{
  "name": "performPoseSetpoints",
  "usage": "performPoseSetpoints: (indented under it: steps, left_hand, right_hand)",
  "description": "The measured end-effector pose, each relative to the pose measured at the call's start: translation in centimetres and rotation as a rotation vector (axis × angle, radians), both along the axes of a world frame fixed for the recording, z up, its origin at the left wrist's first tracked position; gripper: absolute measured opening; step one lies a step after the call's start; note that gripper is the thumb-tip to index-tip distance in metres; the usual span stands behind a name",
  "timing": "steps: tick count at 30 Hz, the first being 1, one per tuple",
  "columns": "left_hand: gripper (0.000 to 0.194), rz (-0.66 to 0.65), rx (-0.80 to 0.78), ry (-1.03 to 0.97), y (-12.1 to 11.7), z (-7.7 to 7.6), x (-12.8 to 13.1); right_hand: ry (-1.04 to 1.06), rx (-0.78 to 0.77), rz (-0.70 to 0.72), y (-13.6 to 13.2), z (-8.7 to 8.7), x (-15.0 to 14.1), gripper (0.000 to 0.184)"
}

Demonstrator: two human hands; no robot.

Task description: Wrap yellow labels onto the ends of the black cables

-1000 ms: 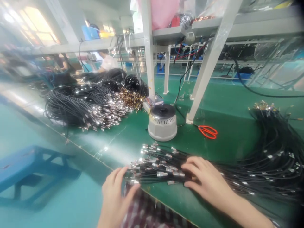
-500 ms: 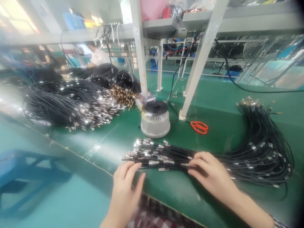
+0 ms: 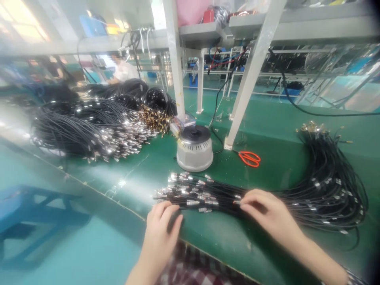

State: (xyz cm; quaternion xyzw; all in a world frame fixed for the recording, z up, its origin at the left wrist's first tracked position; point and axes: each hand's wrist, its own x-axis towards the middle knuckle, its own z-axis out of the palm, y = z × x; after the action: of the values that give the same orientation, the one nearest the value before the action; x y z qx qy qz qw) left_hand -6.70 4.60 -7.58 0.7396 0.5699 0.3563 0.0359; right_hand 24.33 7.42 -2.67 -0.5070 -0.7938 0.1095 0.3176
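Note:
A bundle of black cables [image 3: 225, 196] with silver metal connectors lies across the green bench in front of me. My right hand [image 3: 264, 208] is over the middle of the bundle, its thumb and index finger pinched on one cable just behind its connector [image 3: 236, 202]. At the left end of the bundle, my left hand [image 3: 163, 221] rests beside the loose connector ends [image 3: 178, 192]. Its fingers are curved with the thumb apart, and nothing shows between them. The fingertips partly cover the nearest connectors.
A grey round device with a black top [image 3: 195, 150] stands behind the bundle, near orange-handled scissors [image 3: 249, 158]. More cable bundles [image 3: 89, 126] are heaped at left. White shelf legs [image 3: 252, 75] rise from the bench. A blue stool [image 3: 35, 221] is on the floor; a person [image 3: 126, 70] sits farther back.
My right thumb and index finger have closed from a spread pose into a pinch on a cable. My left hand has shifted slightly right, its thumb a little nearer the fingers.

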Motion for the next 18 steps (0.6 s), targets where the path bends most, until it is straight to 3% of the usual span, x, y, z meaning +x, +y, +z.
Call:
performPoseSetpoints:
  steps: [2,4,7,9,10,13,16,18]
  left_hand:
    - [0.014,0.001,-0.013,-0.031,-0.1,-0.3,-0.4]
    - [0.014,-0.005,-0.019,-0.050,-0.1,-0.4,-0.5]
    - [0.013,-0.016,-0.019,-0.061,-0.1,-0.5,-0.5]
    - [0.014,-0.023,-0.019,-0.064,-0.1,-0.5,-0.4]
    - [0.014,-0.026,-0.020,-0.065,-0.1,-0.5,-0.4]
    - [0.016,-0.033,-0.032,-0.071,-0.3,-0.7,-0.4]
    - [0.017,-0.025,-0.048,-0.081,-0.5,-0.9,-0.5]
    - [0.017,-0.020,-0.056,-0.087,-0.6,-1.1,-0.6]
  right_hand:
    - [0.236,-0.129,-0.061,-0.4,0.7,-0.8,0.019]
    - [0.334,-0.166,-0.011,-0.6,1.4,-2.9,0.015]
    - [0.223,-0.107,0.187,-0.2,1.8,-7.0,0.008]
    - [0.079,-0.044,0.200,0.4,1.4,-8.9,0.004]
    - [0.041,-0.030,0.185,0.7,1.1,-9.2,0.012]
    - [-0.103,-0.006,0.101,1.1,0.0,-8.0,0.044]
    - [-0.332,0.055,0.050,1.1,-0.5,-5.4,0.026]
    - [-0.339,0.089,0.052,1.0,-0.3,-4.2,0.009]
